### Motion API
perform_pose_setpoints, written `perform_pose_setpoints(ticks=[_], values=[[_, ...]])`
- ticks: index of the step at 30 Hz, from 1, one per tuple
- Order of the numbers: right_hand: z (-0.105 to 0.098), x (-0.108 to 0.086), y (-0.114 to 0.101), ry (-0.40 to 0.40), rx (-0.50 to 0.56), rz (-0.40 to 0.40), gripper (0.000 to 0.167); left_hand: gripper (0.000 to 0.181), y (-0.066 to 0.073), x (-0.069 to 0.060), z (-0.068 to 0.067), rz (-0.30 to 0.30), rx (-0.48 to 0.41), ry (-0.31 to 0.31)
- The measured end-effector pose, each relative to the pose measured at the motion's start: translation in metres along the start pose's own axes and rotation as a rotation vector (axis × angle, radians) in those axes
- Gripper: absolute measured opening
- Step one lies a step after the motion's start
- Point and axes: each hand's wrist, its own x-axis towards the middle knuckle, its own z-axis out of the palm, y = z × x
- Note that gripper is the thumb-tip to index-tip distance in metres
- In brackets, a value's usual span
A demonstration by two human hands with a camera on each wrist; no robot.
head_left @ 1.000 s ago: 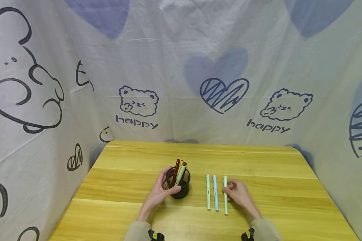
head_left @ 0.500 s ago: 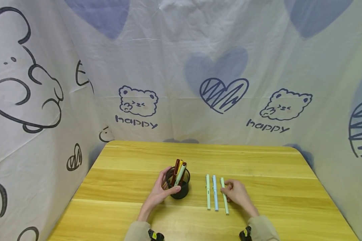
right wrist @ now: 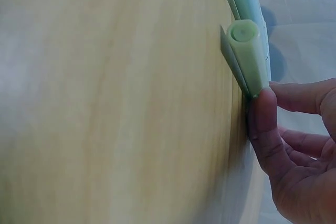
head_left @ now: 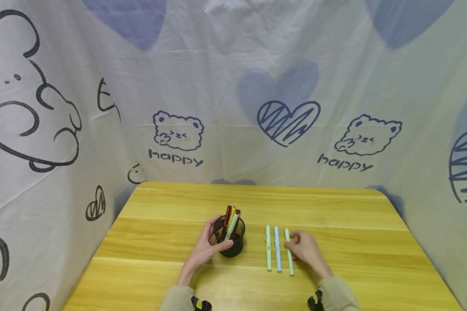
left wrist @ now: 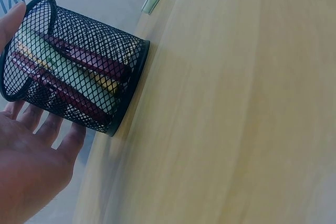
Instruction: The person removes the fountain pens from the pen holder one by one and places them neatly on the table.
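A black mesh pen cup (head_left: 233, 247) stands upright on the table, holding dark red, yellow and light green pens (head_left: 232, 225). My left hand (head_left: 205, 247) grips it around its left side, thumb across the front; the left wrist view shows the mesh wall (left wrist: 89, 61) between thumb and fingers. To the right, a light green pen (head_left: 268, 248) and a light blue pen (head_left: 277, 249) lie side by side. My right hand (head_left: 306, 249) pinches another light green pen (head_left: 289, 259) beside them, its capped end (right wrist: 247, 51) pointing at the right wrist camera.
The wooden table (head_left: 159, 224) extends around the cup and pens. Behind it and at both sides hangs a pale cloth (head_left: 225, 151) printed with hearts and bears.
My right hand has moved slightly left with the pen, whose capped end is now nearer the blue pen. The left hand and the cup have stayed in place.
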Motion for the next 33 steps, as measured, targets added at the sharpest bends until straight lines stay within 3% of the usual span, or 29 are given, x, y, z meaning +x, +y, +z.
perform_pose_setpoints(ticks=[33], values=[[0.0008, 0.0010, -0.0020, 0.012, 0.010, 0.001, 0.044, 0.088, 0.0011, 0.0000, -0.0003, -0.006, 0.011, -0.008]])
